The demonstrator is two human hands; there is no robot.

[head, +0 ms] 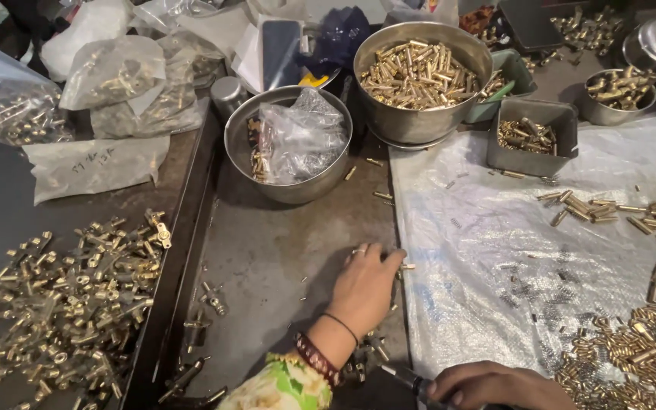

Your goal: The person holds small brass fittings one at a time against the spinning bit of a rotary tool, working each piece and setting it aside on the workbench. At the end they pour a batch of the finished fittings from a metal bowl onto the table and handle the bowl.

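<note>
Left hand lies flat on the tabletop, fingers loosely spread, tips touching a small brass pin at the plastic sheet edge. Right hand closed around a dark tool.

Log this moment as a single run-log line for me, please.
left hand: flat on metal tray, fingertips by small brass piece | right hand: gripping dark-handled tool | nearby: brass parts on plastic sheet
</note>
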